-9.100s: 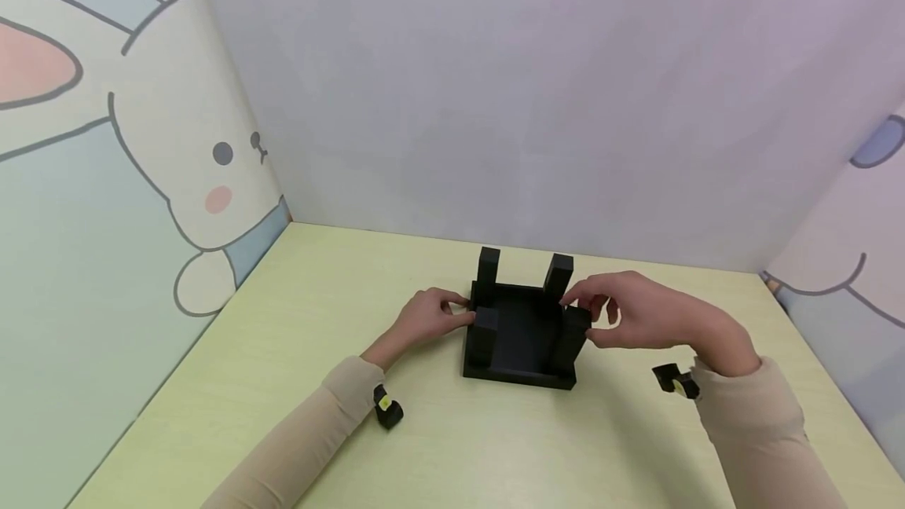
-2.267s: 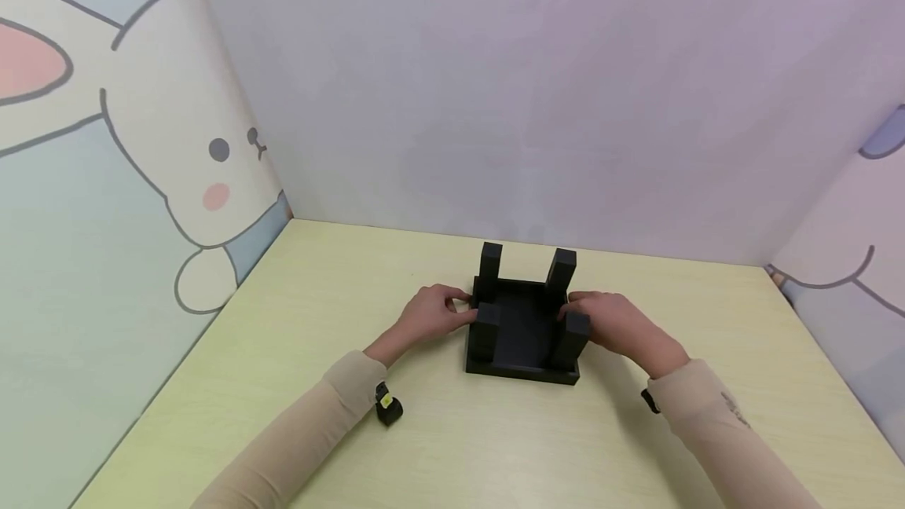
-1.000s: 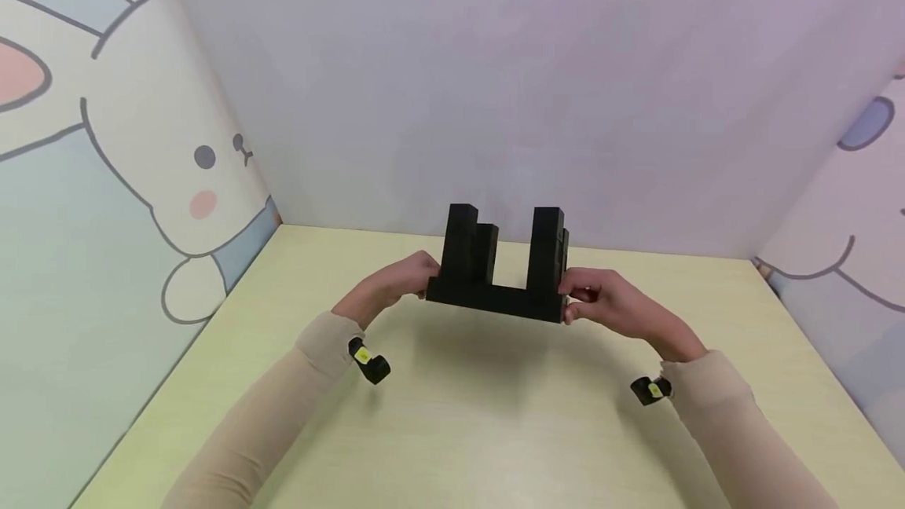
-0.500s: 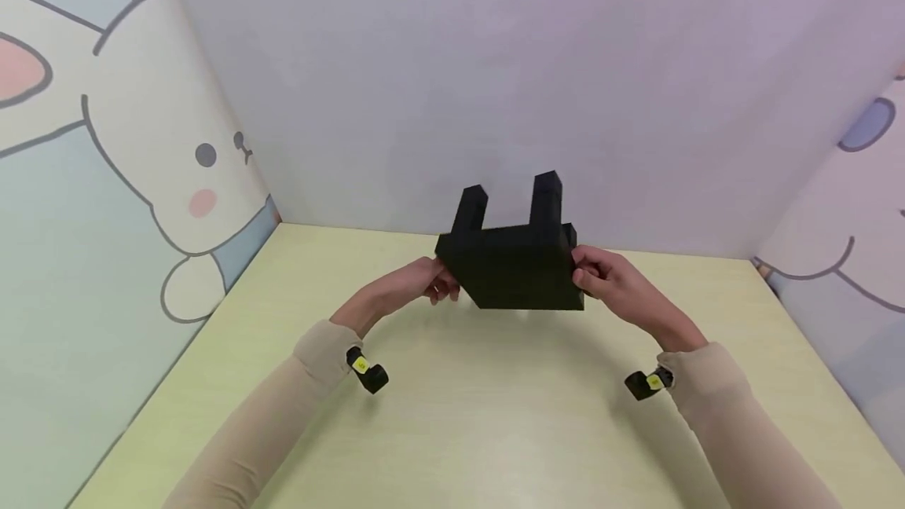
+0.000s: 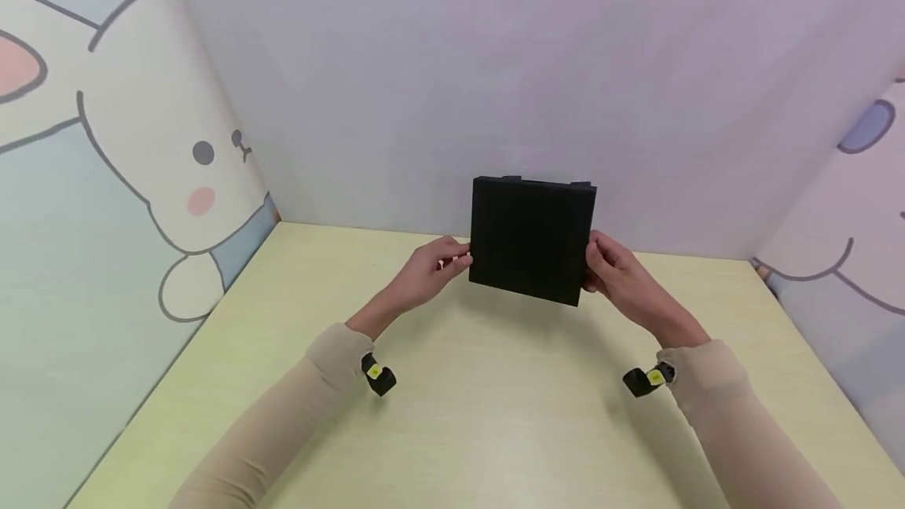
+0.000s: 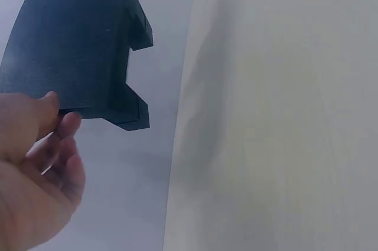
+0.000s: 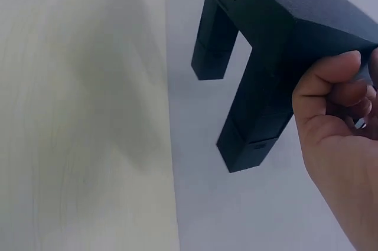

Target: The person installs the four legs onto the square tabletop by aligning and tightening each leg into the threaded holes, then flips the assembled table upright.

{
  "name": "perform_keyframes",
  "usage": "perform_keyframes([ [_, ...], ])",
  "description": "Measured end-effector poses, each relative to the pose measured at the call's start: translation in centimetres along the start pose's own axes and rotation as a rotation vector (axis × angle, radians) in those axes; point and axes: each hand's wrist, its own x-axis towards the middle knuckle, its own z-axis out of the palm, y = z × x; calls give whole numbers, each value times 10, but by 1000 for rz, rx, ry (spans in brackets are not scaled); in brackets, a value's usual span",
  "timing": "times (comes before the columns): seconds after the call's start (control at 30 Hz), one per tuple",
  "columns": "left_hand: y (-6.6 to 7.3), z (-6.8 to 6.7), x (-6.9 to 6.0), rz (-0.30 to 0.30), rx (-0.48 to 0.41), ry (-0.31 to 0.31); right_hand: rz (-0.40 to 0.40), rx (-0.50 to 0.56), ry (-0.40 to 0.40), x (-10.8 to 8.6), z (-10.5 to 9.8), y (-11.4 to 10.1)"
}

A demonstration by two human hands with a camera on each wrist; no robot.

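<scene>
A small black table [image 5: 530,238] with a square top hangs above the tabletop, its flat face turned toward me in the head view. Its stubby legs [image 7: 254,121] point away toward the back wall; two show in the right wrist view. On the left edge my left hand [image 5: 424,273] pinches the top between thumb and fingers. My right hand [image 5: 625,281] grips the opposite edge, thumb on the near side. In the left wrist view, leg ends [image 6: 136,115] stick out behind the top.
The pale yellow tabletop [image 5: 481,415] spreads below, with soft shadows of the arms on it. A plain light wall [image 5: 523,85] rises close behind the black piece. Side panels with a cartoon rabbit [image 5: 191,140] stand at left and right.
Both hands have lifted the small black table off the tabletop and tipped it, so its legs, first pointing up, now point away and its flat top faces me.
</scene>
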Motion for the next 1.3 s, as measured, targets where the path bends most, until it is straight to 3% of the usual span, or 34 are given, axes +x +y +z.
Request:
perform_keyframes([
  [0.2, 0, 6, -2, -37, -99, 62, 59, 102, -33, 2, 0, -2],
  [0.37, 0, 8, -3, -96, -182, 63, 108, 146, -18, 2, 2, -3],
  [0.6, 3, 10, -3, -129, -212, 66, 187, 197, 14, 0, 2, -7],
  [0.8, 10, 12, -3, -104, -194, 86, 253, 233, 20, 3, -7, -9],
  [1.03, 13, 21, -10, -95, -76, 104, 298, 310, -41, 10, -15, -3],
  [1.3, 12, 31, -14, -102, -21, 138, 347, 288, -13, 19, -14, 8],
])
